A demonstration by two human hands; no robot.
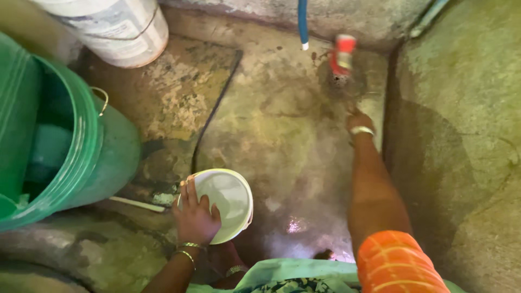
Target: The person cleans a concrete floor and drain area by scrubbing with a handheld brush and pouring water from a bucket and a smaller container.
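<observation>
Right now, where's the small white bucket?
In the head view, the small white bucket sits lower centre on the wet concrete floor, gripped by the left hand, right of the green bin.

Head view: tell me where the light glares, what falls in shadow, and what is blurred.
Head view: glare sits on the wet floor near the bottom middle; the right wall carries a broad dark shadow; the red tap is smeared by blur, and the right hand reaching towards it is soft; the left hand on the white bowl looks sharper.

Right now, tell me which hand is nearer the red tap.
Right. The right hand reaches just below the red tap; the left hand is far off, holding the white bowl.
</observation>
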